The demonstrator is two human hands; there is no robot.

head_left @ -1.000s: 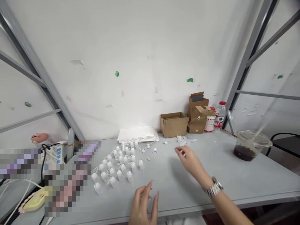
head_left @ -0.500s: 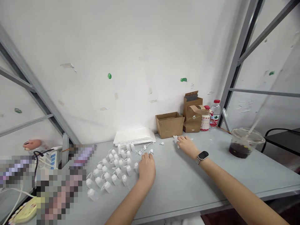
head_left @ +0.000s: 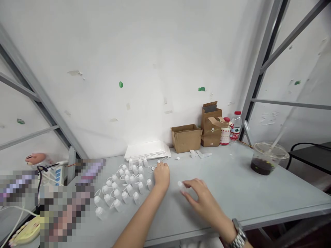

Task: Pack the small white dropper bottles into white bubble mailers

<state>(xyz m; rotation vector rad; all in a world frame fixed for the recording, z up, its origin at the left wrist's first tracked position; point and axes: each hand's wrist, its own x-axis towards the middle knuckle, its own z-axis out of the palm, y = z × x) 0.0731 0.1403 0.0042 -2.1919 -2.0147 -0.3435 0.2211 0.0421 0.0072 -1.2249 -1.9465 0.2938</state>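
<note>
Several small translucent bottles with white caps point(head_left: 117, 193) stand grouped on the grey table, left of my hands. My left hand point(head_left: 162, 174) is closed at the small white caps point(head_left: 153, 168) near the stack of white sheets; what its fingers hold, if anything, is hidden. Over the middle of the table, my right hand point(head_left: 198, 196) pinches a small clear bottle point(head_left: 181, 186) between thumb and fingers. A few more clear bottles point(head_left: 204, 155) lie in front of the cardboard box, and a single white cap point(head_left: 177, 158) lies left of them.
White sheets point(head_left: 147, 150), an open cardboard box point(head_left: 186, 139), a brown paper bag point(head_left: 211, 132) and a water bottle point(head_left: 235, 127) line the wall. A cup of dark drink point(head_left: 263, 165) stands at the right. A power strip point(head_left: 57, 175) is at the far left.
My right hand has come back from near the box toward the table's front, now with a small bottle in its fingers. My left hand has shifted slightly up toward the loose caps.
</note>
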